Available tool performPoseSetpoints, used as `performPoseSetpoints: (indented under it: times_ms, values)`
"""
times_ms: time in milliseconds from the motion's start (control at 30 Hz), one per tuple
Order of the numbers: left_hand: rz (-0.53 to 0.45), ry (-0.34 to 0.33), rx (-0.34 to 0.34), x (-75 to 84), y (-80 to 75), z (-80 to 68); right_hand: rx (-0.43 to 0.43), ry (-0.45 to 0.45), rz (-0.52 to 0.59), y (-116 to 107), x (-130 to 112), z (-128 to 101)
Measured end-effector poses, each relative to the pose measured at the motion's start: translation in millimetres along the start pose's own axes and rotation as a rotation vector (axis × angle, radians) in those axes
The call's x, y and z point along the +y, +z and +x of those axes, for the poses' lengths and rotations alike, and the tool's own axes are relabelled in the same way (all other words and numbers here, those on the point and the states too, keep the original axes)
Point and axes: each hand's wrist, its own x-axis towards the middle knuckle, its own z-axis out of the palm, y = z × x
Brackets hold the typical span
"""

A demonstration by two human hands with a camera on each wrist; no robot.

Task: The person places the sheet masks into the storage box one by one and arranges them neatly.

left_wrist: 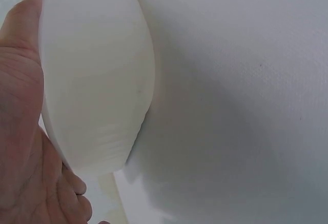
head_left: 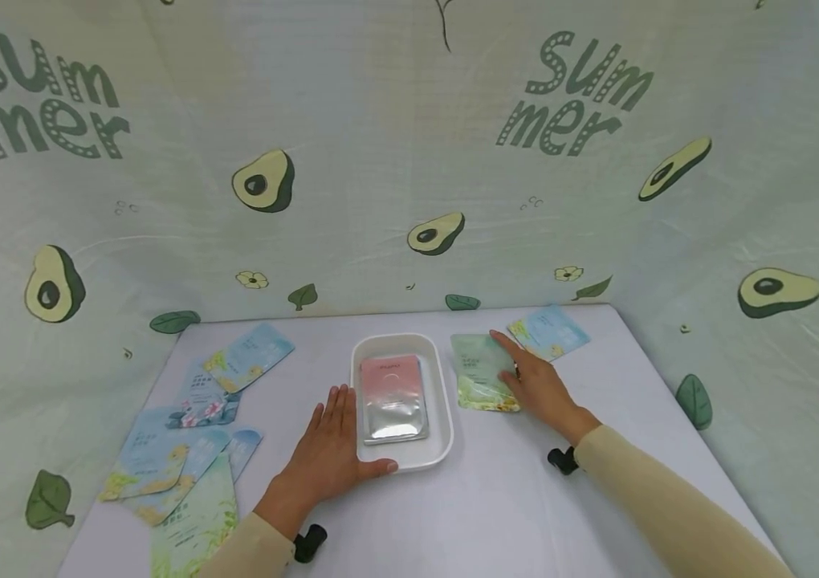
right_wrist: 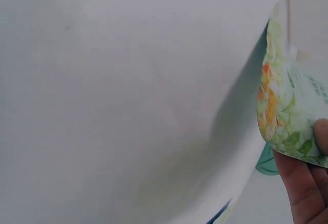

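My left hand (head_left: 332,456) lies along the left side of a white tray (head_left: 442,393), its fingers straight and its thumb at the front rim. In the left wrist view that palm rests against the tray's outer wall (left_wrist: 97,75). Inside the tray lies a pink and silver sheet mask packet (head_left: 393,389). To the right of the tray, my right hand (head_left: 541,392) pinches the right edge of a green sheet mask packet (head_left: 478,369). In the right wrist view the thumb is on top of this packet (right_wrist: 287,106) and the fingers are beneath; its flowered end is raised.
Light blue packets (head_left: 552,329) lie at the back right corner. On the left are several loose packets: a blue one (head_left: 254,353), a pink-flowered one (head_left: 203,397), overlapping pale blue ones (head_left: 149,449) and a green one (head_left: 196,514). A printed cloth (head_left: 380,160) hangs behind the white table (head_left: 496,498).
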Motion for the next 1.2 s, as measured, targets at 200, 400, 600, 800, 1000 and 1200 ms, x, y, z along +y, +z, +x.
performPoseSetpoints:
  times_ms: [200,400,600,800,1000,1200]
  values:
    - [-0.006,-0.005,0.007,-0.6,1.5,0.4,-0.023,0.12,0.12,1.4,-2.7,9.5]
    - [-0.02,-0.007,0.007,-0.9,2.8,1.1,-0.01,0.215,0.242,-6.3,-4.8,18.1]
    - [-0.013,-0.004,0.003,-1.3,1.5,1.4,-0.026,0.248,0.306,-17.9,-11.2,28.0]
    - [-0.016,-0.002,0.0,-1.2,0.5,1.0,-0.018,0.264,0.317,-28.4,-20.9,34.5]
    - [-0.002,-0.004,0.0,-1.9,1.1,1.7,-0.008,0.239,0.34,-35.3,-31.4,40.5]
    - [-0.011,-0.012,-0.002,-3.0,1.6,2.9,-0.001,0.199,0.396,-40.8,-43.1,46.0]
